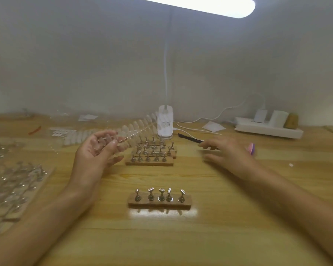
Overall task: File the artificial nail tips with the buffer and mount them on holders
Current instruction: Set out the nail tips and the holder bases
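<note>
Clear plastic, thin: the strip of nail tips fans up and to the right from the left hand, whose fingers and thumb curl round its near end.

Handling, my judgement: light, springy, slick, and likely to crack or snap off the strip if bent. I would hold the strip by its spine and each tip by its side edges, not by the flat face.

The right hand is low over the table, fingers stretched toward the near end of a dark file. Blur hides whether they pinch it. The pink buffer lies just beyond that hand.

Containers:
- The near wooden base carries five metal holders. I cannot tell if anything sits on their tops.
- The stacked bases behind it carry more holders, which look bare.
- The trays at far left hold holders that seem to carry clear tips, too blurred to count.
</note>
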The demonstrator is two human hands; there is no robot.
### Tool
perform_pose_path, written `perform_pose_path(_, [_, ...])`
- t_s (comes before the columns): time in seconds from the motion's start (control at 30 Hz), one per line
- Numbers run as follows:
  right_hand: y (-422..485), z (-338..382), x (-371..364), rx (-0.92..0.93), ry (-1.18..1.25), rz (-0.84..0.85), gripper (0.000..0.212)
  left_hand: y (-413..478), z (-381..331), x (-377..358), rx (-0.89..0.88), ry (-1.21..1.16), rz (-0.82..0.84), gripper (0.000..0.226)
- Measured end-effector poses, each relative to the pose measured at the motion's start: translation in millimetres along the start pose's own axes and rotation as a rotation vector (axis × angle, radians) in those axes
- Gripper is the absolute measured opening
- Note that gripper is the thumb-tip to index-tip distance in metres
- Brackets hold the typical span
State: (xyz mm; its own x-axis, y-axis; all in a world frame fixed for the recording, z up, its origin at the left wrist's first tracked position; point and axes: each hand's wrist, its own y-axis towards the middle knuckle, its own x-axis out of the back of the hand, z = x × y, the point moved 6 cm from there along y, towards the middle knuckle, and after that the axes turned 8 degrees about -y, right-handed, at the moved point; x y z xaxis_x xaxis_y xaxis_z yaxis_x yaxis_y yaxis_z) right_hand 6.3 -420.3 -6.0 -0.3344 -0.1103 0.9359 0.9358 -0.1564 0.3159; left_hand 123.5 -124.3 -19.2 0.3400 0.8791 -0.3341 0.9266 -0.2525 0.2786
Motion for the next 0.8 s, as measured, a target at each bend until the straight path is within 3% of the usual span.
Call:
perform_pose_path(0.27, [12, 1, -9, -0.107, 0.208, 0.116, 0.022, 8, 6, 32, 0.075, -0.168, -0.256, 0.015])
perform_pose_path(0.53, [2, 0, -1, -0.093, 0.277, 0.112, 0.025, 5, 6, 25, 0.061, -0.203, -0.190, 0.017])
perform_pose_path(0.8, [7, -2, -8, -0.104, 0.304, -0.001, 0.025, 0, 1, 14, 0.000, -0.206, -0.091, 0.019])
